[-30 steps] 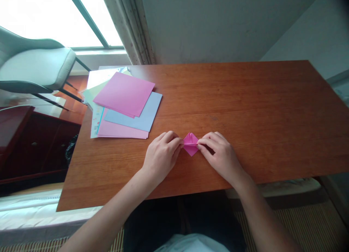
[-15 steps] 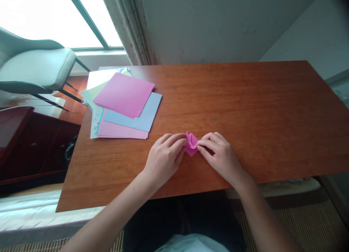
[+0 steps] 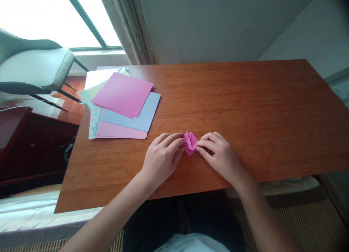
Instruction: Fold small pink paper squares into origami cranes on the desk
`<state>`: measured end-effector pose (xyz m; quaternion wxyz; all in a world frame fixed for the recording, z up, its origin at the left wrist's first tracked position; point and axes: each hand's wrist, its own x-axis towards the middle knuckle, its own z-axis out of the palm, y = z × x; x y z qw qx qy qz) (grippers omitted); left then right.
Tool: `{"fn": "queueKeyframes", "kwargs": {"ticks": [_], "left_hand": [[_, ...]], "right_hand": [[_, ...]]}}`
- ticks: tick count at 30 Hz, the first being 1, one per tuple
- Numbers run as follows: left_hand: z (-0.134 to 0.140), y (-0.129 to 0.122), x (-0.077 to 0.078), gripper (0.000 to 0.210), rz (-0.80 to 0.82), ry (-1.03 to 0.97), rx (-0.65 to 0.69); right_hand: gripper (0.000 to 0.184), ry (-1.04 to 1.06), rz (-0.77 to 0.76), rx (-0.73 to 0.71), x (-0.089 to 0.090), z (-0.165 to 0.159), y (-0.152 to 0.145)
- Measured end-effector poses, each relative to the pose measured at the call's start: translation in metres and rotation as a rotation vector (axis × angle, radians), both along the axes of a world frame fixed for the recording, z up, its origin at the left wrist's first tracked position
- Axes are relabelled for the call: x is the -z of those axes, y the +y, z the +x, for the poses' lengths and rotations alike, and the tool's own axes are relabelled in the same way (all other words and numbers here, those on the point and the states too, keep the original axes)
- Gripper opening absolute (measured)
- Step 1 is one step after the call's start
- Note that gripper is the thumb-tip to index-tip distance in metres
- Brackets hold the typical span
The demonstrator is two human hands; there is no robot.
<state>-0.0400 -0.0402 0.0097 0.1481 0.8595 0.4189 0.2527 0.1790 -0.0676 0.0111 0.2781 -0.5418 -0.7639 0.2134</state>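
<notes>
A small folded piece of bright pink origami paper [image 3: 190,143] is between my two hands, just above or on the wooden table near its front edge. My left hand [image 3: 163,154] pinches its left side, fingers closed over that part and hiding it. On the opposite side, my right hand [image 3: 218,152] grips the right corner between thumb and fingertips. Pointed flaps stand up at the paper's far end, and creases run across its middle.
Left on the table [image 3: 245,110] lies a pile of coloured sheets, with pink paper [image 3: 124,94] on top, blue paper [image 3: 131,119] and light pink paper [image 3: 120,130] below. A chair [image 3: 35,66] stands beyond the left edge, near a window and a curtain [image 3: 125,26].
My left fingers have shifted slightly left, showing more of the pink paper's left flap. The right hand keeps its pinch almost unmoved.
</notes>
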Motion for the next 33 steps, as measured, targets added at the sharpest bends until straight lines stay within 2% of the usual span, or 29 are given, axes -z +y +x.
{"fn": "queueKeyframes", "kwargs": {"ticks": [9,22,33], "left_hand": [[0.001,-0.002,0.003,0.019,0.005,0.034,0.052],[-0.001,-0.005,0.003,0.018,0.093,0.104,0.103],[0.004,-0.010,-0.008,0.015,0.205,0.283,0.144]], "right_hand": [[0.009,0.005,0.003,-0.009,-0.001,0.000,-0.001],[0.005,0.003,0.011,-0.009,-0.002,0.000,-0.003],[0.006,-0.023,-0.002,-0.013,-0.001,-0.001,-0.003]]}}
